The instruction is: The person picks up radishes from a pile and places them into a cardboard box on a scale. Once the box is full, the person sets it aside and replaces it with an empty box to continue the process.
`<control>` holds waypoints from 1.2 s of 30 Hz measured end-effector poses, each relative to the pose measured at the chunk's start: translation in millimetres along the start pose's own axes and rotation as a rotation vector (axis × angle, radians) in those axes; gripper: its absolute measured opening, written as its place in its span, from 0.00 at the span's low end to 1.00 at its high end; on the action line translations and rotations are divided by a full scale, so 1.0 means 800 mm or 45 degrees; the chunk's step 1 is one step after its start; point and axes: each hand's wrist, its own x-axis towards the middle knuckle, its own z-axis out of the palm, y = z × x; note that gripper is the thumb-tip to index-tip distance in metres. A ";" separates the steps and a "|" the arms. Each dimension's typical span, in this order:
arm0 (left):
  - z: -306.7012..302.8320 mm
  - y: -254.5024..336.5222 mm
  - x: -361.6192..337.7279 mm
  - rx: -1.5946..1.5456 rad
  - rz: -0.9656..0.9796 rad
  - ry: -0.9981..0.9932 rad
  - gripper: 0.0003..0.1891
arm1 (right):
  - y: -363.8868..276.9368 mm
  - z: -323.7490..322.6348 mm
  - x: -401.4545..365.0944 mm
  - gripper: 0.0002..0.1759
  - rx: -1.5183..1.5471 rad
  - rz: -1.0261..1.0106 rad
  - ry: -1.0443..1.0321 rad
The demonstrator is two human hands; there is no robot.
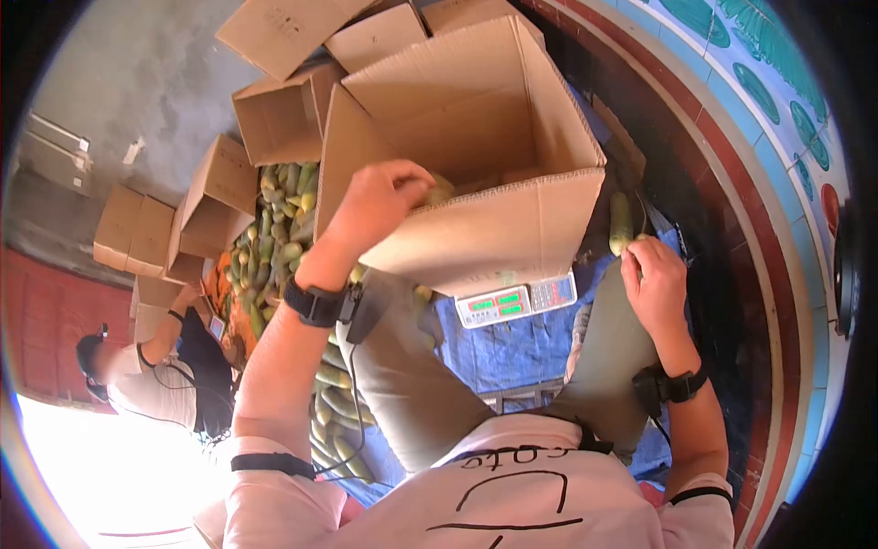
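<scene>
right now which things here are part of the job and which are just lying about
Likely in the job:
open carton
digital scale at its base
cucumber at the right hand
cucumbers heaped to the left

Seemingly just lying about:
cartons by the grey wall
loose cardboard right of the open carton

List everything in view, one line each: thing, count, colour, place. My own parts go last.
large box: one, brown, open, centre
other boxes: several, brown, upper left and top
scale: one, white, red-green display, at the large box's near side
single cucumber: one, green, right of the large box
piled cucumbers: many, green to yellowish, left
tarp: blue, floor
wall: grey, upper left
tiles: many, blue, right edge
co-worker: one, pale top, dark cap, left
left hand: one, at the large box's rim
right hand: one, at the single cucumber's near end
legs: two, grey-green trousers, below the large box
</scene>
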 end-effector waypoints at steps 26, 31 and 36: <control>0.036 -0.119 -0.166 -0.027 0.096 0.920 0.12 | 0.001 -0.003 -0.002 0.05 -0.051 0.004 -0.020; 0.067 -0.216 -0.179 -1.327 -0.528 0.357 0.23 | -0.001 -0.002 0.000 0.05 -0.067 -0.005 -0.031; 0.078 -0.208 -0.183 -1.273 -0.509 0.248 0.27 | -0.002 0.000 0.001 0.05 -0.075 -0.012 -0.048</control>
